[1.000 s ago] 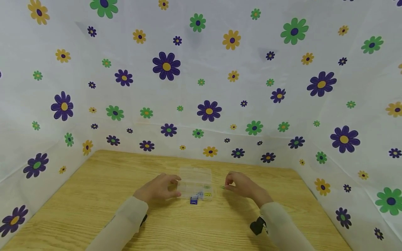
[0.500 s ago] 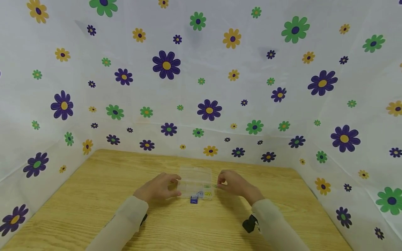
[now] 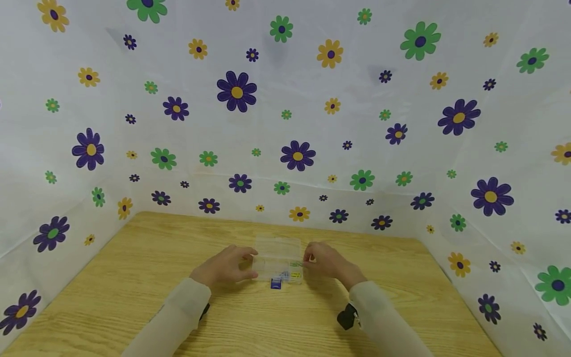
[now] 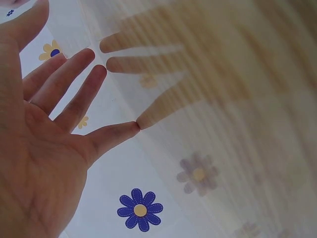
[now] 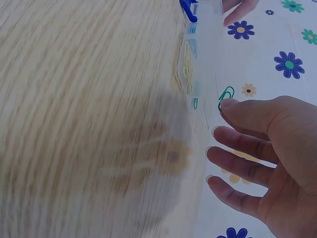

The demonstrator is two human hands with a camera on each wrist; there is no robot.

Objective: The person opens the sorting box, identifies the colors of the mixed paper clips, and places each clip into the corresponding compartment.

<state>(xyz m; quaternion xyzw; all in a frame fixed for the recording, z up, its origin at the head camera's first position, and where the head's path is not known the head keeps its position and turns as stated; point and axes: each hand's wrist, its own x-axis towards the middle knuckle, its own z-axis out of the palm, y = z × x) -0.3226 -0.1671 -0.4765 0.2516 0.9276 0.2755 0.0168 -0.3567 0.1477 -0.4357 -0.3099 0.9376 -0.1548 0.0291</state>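
On the wooden table stands a clear plastic box point(image 3: 269, 270), its see-through lid point(image 3: 278, 247) raised at the back. Yellow paper clips point(image 5: 188, 69) lie in its front right section, with green point(image 3: 294, 264) behind and pale blue bits point(image 3: 284, 275) alongside. A blue latch point(image 3: 276, 283) sticks out at the front. My left hand point(image 3: 227, 265) is at the box's left end, fingers extended and spread, fingertips right at its side. Thumb and index finger of my right hand point(image 5: 262, 144) pinch a green paper clip point(image 5: 227, 92) at the right end of the box.
The wooden table point(image 3: 250, 327) stretches out around the box. A white curtain point(image 3: 267, 129) printed with flowers rises along the back and both sides. A black wrist device point(image 3: 347, 316) hangs under my right sleeve.
My right hand has moved left with the green paper clip, from beside the box to its right edge. The left hand and the box have stayed where they were.
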